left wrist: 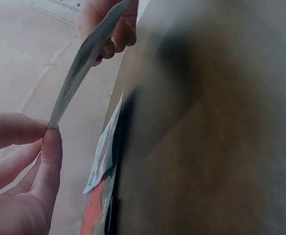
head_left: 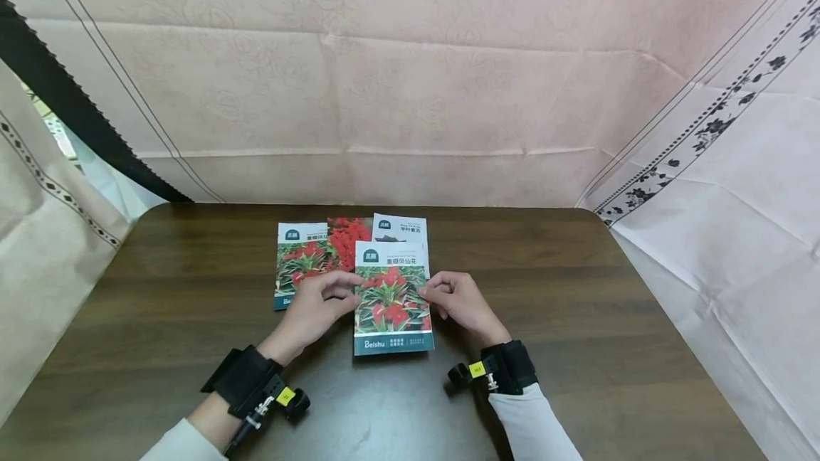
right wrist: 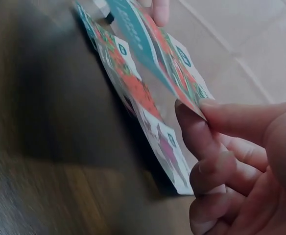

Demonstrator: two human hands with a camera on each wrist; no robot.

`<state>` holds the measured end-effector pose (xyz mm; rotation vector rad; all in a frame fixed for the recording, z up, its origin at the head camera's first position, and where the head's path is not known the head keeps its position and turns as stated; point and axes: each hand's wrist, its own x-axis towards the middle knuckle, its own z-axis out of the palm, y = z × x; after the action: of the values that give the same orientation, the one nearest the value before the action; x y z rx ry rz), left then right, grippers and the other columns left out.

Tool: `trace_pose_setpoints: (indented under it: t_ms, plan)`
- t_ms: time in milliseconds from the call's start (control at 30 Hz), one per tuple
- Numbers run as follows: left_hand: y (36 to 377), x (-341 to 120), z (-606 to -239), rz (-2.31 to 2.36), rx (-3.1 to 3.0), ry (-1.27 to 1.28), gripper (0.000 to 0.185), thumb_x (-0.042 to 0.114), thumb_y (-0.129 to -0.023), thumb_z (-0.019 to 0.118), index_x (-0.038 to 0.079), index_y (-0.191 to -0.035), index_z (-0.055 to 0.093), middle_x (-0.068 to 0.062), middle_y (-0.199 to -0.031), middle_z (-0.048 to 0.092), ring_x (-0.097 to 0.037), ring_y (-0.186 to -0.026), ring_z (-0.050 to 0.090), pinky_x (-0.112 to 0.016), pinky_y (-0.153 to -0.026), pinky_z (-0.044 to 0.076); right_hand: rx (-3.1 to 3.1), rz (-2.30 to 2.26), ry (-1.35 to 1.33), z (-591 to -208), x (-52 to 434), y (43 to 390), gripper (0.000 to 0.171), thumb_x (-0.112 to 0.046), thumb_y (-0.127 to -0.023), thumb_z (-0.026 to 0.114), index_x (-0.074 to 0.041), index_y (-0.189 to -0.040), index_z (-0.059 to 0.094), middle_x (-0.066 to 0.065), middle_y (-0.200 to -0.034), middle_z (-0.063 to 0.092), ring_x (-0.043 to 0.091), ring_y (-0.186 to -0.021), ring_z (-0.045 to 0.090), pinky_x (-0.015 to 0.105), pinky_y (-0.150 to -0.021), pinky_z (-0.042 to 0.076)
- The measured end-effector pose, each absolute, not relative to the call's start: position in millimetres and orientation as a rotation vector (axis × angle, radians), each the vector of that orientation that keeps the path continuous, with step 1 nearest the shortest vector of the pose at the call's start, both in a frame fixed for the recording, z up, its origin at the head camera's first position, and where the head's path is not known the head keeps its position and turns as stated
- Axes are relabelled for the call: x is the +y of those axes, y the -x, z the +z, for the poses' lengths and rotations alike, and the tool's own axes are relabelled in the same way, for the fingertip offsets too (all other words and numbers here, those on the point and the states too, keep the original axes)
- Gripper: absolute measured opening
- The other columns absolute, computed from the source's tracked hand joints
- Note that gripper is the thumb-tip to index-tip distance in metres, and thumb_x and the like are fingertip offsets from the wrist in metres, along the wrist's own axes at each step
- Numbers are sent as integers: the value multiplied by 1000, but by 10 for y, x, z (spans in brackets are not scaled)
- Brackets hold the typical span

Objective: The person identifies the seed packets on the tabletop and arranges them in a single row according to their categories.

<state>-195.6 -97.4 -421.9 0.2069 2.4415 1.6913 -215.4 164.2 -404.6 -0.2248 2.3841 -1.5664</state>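
Observation:
A flat seed packet with red flowers, a white top and a teal bottom band is held up between both hands, above the table. My left hand pinches its left edge between thumb and fingers; in the left wrist view the packet is seen nearly edge-on. At the opposite edge, my right hand pinches it with thumb and forefinger, and the right wrist view shows the packet slanting away from those fingertips. Behind it lie a similar red-flower packet, an all-red packet and a white-topped packet.
The lying packets overlap in a row on the dark wooden table. In the right wrist view the white-topped packet shows a purple flower. Pale patterned cloth hangs behind the table's far edge and at both sides. Each wrist wears a black strapped camera.

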Motion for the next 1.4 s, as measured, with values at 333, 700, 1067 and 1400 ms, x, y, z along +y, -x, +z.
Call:
trace_pose_setpoints:
  t_ms: [333, 700, 1067, 1400]
  plan:
    - [1678, -1191, -4232, 1689, 2452, -211, 30, 21, -82, 68, 20, -111, 60, -3, -86, 68, -13, -77, 66, -24, -65, 50, 2444, -1484, 340, -4286, 1478, 2111, 18, -30, -83, 67, -12, -79, 66, 2, -51, 46, 14, -43, 40, 24, -42, 31]
    - [1433, -1384, -4205, 1558, 2581, -175, 35, 25, -78, 72, 21, -111, 61, 0, -77, 66, -13, -66, 63, -22, -57, 47, 2458, -1347, 474, -4209, 1231, 1906, 19, -31, -84, 65, -17, -72, 67, 18, -62, 61, 10, -40, 41, 23, -40, 35]
    - [1235, -1544, -4168, 1377, 2713, -183, 37, 24, -74, 75, 18, -108, 62, 1, -80, 63, -4, -60, 58, -21, -54, 45, 2465, -1263, 572, -4228, 1007, 1769, 24, -31, -86, 63, -16, -67, 64, 5, -58, 64, 10, -39, 45, 23, -40, 38]
    - [1108, -1663, -4121, 1163, 2780, -152, 39, 31, -70, 78, 20, -105, 63, 2, -79, 53, -3, -56, 47, -19, -51, 38, 2445, -1189, 680, -4264, 806, 1668, 24, -30, -86, 63, -16, -66, 63, -1, -54, 63, 8, -42, 48, 18, -46, 34]
